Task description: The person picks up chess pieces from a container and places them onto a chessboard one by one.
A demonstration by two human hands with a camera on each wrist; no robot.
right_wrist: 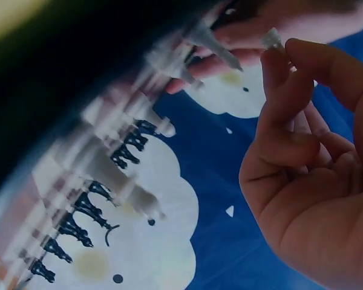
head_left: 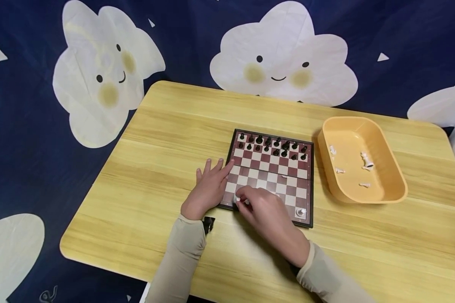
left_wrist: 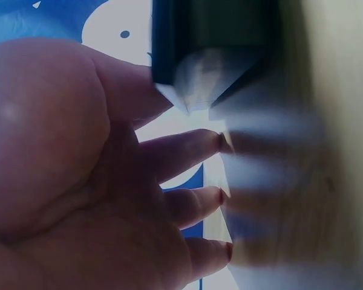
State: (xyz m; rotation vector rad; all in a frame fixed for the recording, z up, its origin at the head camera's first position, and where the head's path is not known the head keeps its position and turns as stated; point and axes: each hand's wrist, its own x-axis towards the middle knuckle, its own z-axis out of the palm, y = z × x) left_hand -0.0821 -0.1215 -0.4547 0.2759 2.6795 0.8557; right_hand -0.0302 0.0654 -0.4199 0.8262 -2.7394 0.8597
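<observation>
A chessboard [head_left: 267, 166] lies on the table, black chess pieces [head_left: 285, 145] in two rows along its far side. My right hand [head_left: 267, 210] is over the near left part of the board and pinches a small white chess piece [right_wrist: 272, 39] between thumb and fingertips. Its exact kind is too small to tell. Several white pieces [right_wrist: 136, 196] stand on the board in the right wrist view; in the head view one white piece [head_left: 300, 212] shows at the near right corner. My left hand [head_left: 208, 187], fingers spread and straight, touches the board's left edge.
To the right of the board stands a yellow plastic bin [head_left: 349, 141] with several white pieces [head_left: 367, 160] lying in it. The wooden table [head_left: 144, 168] meets a dark blue cloth with white clouds [head_left: 284, 54] at the back.
</observation>
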